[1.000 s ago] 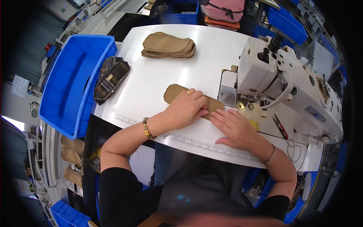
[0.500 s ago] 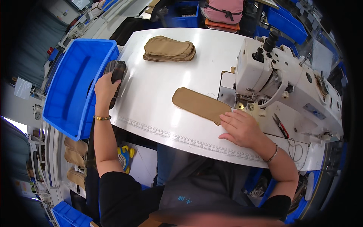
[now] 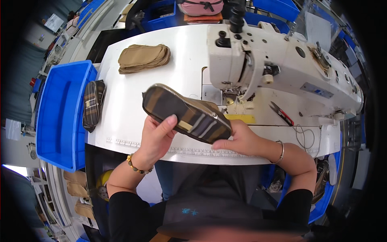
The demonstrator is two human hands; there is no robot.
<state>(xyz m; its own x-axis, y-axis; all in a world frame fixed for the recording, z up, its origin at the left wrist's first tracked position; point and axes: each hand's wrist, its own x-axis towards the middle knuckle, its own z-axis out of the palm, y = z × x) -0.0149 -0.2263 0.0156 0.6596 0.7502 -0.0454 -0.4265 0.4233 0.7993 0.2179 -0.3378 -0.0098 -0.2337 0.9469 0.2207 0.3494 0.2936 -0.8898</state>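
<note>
A striped dark brown zip pouch [image 3: 181, 115] is held up at a tilt over the front of the white table [image 3: 121, 97]. My left hand [image 3: 157, 135] grips its lower left side, thumb on the striped face and fingers behind. My right hand [image 3: 240, 141] is closed on its lower right end, thumb at the near edge. A strip of tan fabric [image 3: 204, 105] shows behind the zipper edge; whether it is attached cannot be seen. Another striped pouch [image 3: 93, 105] rests at the table's left edge, beside the blue bin.
A white sewing machine [image 3: 274, 60] stands on the right, with red-handled thread snips [image 3: 282, 114] near it. A stack of tan fabric pieces [image 3: 144, 58] lies at the back left. Off the left edge is a blue bin [image 3: 60, 117]. A ruler strip [image 3: 181, 151] runs along the front.
My left hand has come from beside the bin to the middle and now holds a pouch. My right hand has left the flat tan piece on the table and grips the pouch too. The view has shifted.
</note>
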